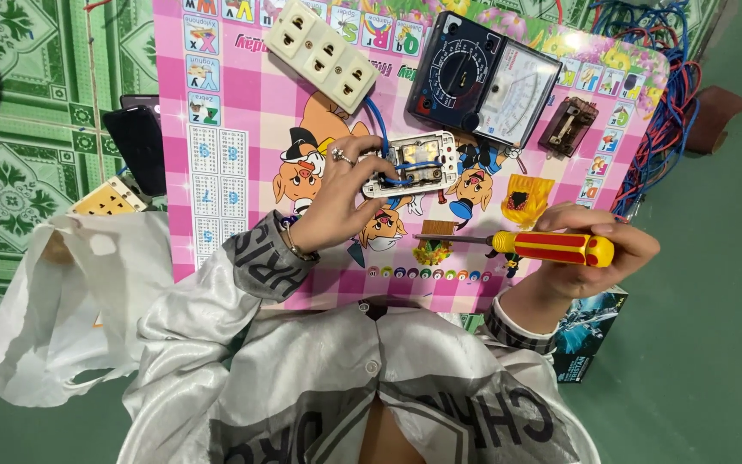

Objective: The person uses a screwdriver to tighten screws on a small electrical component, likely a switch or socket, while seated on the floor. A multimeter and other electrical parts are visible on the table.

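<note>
1. While the left hand (337,202) pins the open white switch unit (412,163) flat against the pink picture-board bench (216,103), the right hand (590,249) carries the screwdriver (526,245) a little below and to the right of it.

2. Left grip: fingers spread and pressed on the unit's left end, holding it down rather than lifting it. A ring shows on 1 finger.

3. Right grip: closed firmly round the red-and-yellow handle, fingers wrapped over the top.

4. Tool axis: the screwdriver lies nearly level, its handle to the right and its dark shaft pointing left. The tip (418,237) ends just below the unit, apart from it, not touching.

5. Unit axis: its long side runs left to right, roughly in line with the shaft, with the exposed brass parts facing up. A blue wire (378,120) loops out of it toward the upper left.

6. Which is nearer: the left hand is on the unit; the right hand stands well off, and only the tool's tip comes close.

7. Around them: a cream 3-outlet socket strip (324,53) lies at the upper left, an analogue multimeter (483,77) just above and right of the unit, and a small brown part (567,126) beside the meter. A tangle of red and blue wires (663,103) hangs off the bench's right edge, and a white plastic bag (62,301) sits at the lower left.
</note>
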